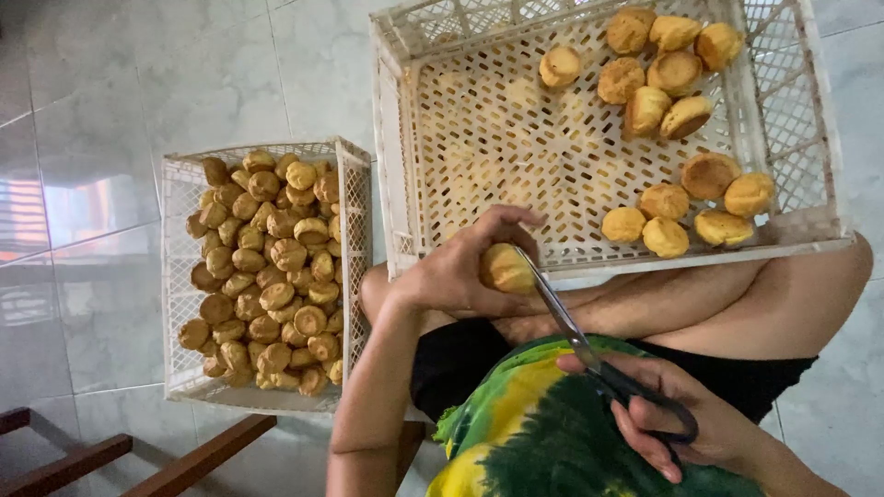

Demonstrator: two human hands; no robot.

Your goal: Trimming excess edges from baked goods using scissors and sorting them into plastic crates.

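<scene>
The left hand (460,271) is curled around a single golden puff pastry shell (505,269), fingers wrapped over its top and thumb under it, so the shell sits pinched in the palm just at the 6 o'clock rim of the large white crate (405,166). The right hand (686,419) has thumb and fingers through the dark loops of a pair of scissors (575,336), closed on the handles; the blades run up toward 11 o'clock and their tips meet the right side of the held shell. Whether the blades are parted or together cannot be told from here.

The step in hand looks like cutting into the shell's side. The next move, as I judge it, calls for a steady hold by the left hand, without crushing the crust, while the blades bite in.

Outward from there: the large crate rests across the person's knees and holds two loose clusters of finished-looking shells (658,69) at 1 and 3 o'clock. At 9 o'clock, on the tiled floor (101,110), a smaller white crate (175,304) is heaped with many more shells (267,276).
</scene>
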